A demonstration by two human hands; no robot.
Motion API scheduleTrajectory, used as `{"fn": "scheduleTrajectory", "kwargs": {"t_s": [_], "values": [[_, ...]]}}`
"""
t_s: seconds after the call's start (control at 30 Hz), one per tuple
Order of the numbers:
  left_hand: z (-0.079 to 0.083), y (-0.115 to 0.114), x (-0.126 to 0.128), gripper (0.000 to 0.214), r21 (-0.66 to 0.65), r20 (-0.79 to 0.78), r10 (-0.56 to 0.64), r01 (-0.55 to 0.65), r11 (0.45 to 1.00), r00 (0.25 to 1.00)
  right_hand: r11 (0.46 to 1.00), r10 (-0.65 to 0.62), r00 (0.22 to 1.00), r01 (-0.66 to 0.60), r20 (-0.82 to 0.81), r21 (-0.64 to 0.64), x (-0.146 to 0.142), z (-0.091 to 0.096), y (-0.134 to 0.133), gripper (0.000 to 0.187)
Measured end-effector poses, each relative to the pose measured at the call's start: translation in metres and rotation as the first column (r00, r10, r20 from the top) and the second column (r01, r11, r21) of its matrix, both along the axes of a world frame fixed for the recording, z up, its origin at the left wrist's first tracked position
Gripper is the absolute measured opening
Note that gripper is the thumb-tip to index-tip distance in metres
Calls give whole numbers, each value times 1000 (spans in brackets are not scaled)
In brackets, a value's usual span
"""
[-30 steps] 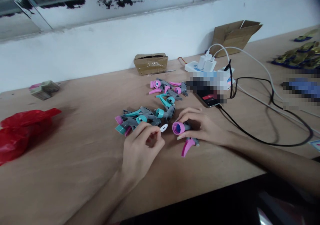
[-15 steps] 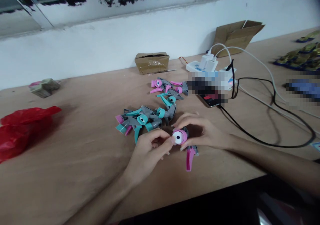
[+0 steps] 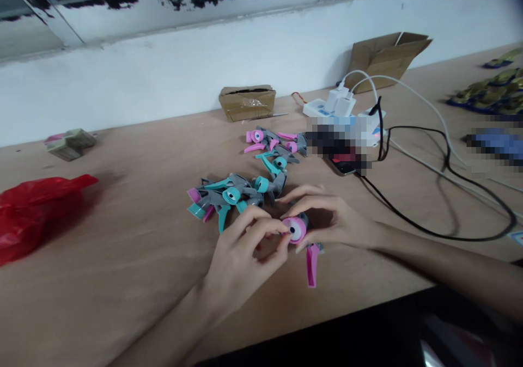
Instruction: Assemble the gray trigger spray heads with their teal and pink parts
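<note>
Over the table point(image 3: 134, 231), right fingers point(image 3: 312, 202) grasp a sprayer head point(image 3: 303, 221); left fingers point(image 3: 265, 227) touch its collar point(image 3: 302, 233), grip unclear.

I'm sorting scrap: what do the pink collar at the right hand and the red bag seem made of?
Pink collar: probably smooth moulded plastic, judging by its even colour and round rim. Red bag: likely thin, glossy plastic film, given its crumpled folds and highlights.

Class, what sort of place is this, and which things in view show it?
Probably a small workshop: a heap of similar spray heads lies on a long table, an open cardboard box stands near the wall, and the right hand holds a pink-collared spray head.
</note>
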State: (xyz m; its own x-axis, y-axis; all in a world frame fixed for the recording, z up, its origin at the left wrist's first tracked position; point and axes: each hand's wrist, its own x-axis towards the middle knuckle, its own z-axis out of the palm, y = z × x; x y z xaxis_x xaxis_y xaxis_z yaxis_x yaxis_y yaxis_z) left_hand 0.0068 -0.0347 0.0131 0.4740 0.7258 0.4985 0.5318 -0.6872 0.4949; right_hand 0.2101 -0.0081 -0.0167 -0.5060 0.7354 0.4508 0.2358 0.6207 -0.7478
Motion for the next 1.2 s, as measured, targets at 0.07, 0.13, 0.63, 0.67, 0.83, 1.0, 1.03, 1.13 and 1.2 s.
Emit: {"fn": "scheduleTrajectory", "kwargs": {"t_s": [0.07, 0.13, 0.63, 0.67, 0.83, 1.0, 1.03, 1.13, 1.2], "values": [[0, -2, -2, 8, 112, -100, 16, -5, 994, 995, 1000, -1, 1000, 1, -2, -2, 0, -1, 1, 39], [0, -4, -2, 13, 168, -168, 41, -13, 986, 985, 1000, 13, 1000, -13, -19, -20, 0, -1, 1, 39], [10, 0, -4, 4, -295, -123, 106, -138, 945, 987, 997, 60, 998, -62, -34, -54, -6, -5, -4, 38], [9, 0, -3, 4, -299, -121, 112, -144, 943, 986, 997, 58, 998, -59, -30, -51, -6, -4, -4, 38], [6, -6, 1, 5, -184, -170, 169, -200, 962, 971, 998, 35, 999, -36, -18, -60, -9, -2, -3, 34], [5, -7, 2, 5, -118, -183, 197, -221, 968, 963, 999, 12, 1000, -13, -9, -31, -11, -1, -1, 34], [4, -7, 2, 6, -128, -165, 175, -197, 972, 971, 1000, 2, 1000, -2, -9, -25, -10, 0, -1, 34], [0, -5, 1, 8, -121, -64, 90, -97, 988, 994, 999, -22, 1000, 22, -11, -26, -9, 0, -1, 36], [-3, -3, 1, 9, -72, -10, 36, -37, 997, 999, 999, -21, 1000, 21, -10, -36, -9, 0, -1, 38]]}}
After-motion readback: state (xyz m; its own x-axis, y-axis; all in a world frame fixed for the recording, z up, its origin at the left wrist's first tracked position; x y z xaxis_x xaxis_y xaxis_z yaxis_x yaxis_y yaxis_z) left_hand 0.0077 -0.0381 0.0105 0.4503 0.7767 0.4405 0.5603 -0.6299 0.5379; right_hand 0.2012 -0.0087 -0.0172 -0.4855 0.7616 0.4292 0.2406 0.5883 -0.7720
